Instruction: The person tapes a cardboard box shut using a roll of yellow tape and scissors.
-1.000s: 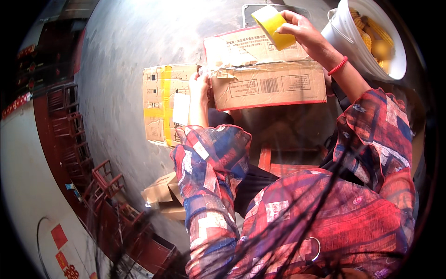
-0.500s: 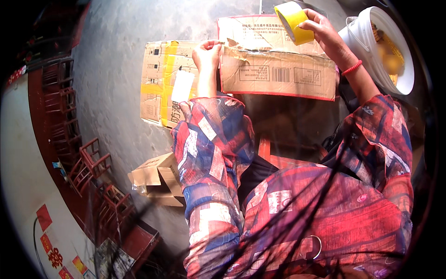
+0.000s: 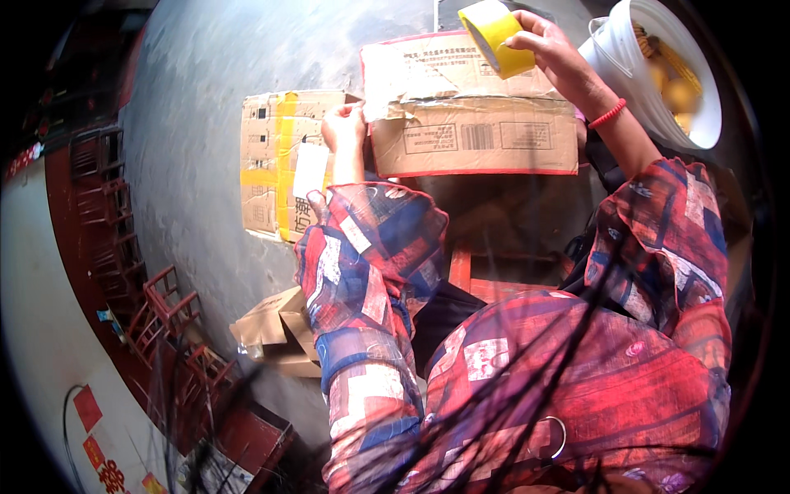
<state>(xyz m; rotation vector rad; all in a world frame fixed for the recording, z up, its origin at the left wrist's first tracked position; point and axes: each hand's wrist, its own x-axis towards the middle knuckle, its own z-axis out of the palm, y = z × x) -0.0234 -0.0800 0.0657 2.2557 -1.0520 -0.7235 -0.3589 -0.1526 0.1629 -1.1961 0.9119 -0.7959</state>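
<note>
Nearest: patterned red-and-blue sleeves rising from the lower edge, above a red wooden stool partly hidden under the body

To the left on the grey concrete floor: crumpled cardboard scraps, apart from the work; beyond them, red wooden frames along the floor's left edge

Mid-distance: left hand pressed on the near left corner of the cardboard box, fingers curled over the flap edge, apparently to hold the flap flat and steady; exact grip not discernible

Just left of that hand: a flattened box panel lying on the floor, crossed with strips of yellow tape, touching the main box's left side

Cardboard box lying closed, long side facing the body, upper flap torn and creased

Farther: right hand clasping a roll of yellow tape, raised over the far edge of the box, roll on edge, probably so tape can run off onto the flap; red band at the wrist

Farthest, at the right: white bucket with yellow contents, just beside the right forearm, off the box
</note>
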